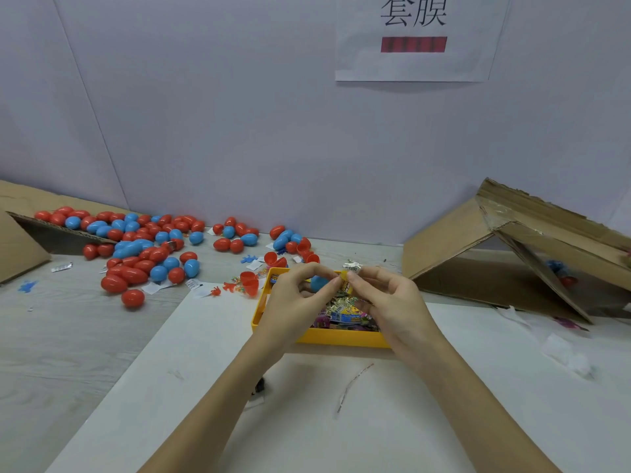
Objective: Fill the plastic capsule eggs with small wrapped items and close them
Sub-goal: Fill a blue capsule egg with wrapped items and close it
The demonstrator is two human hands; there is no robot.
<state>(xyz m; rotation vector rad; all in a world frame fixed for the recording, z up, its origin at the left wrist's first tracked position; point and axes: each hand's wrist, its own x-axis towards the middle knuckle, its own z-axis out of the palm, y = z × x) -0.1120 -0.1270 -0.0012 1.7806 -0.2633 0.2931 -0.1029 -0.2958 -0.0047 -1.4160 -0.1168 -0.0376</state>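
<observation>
A: Big picture first: the surface (85, 336) carries a cardboard flap at its far left corner, and a heap of closed red and blue capsule eggs (136, 247) spills off it toward the middle. A folded cardboard box (495, 254) sits at the far right.

B: And dead centre, the yellow tray (341, 339), packed with glossy wrapped items (345, 310).

A: Both hands are over it. The left hand (293, 298) has its fingers curled around a blue egg half (319, 282), holding it just above the tray.

B: The right hand (386, 295) pinches a small yellow wrapped packet (345, 283) with fingers tight together, right against that blue half.

A: That shell looks light, stiff and slick, I'd say; best held around its belly, leaving the rim free.

B: The packet seems feather-light and crinkly. Pinch its edge and fold it in, or it may spring back out.

A: Open red halves (249, 283) wait just left of the tray.
</observation>
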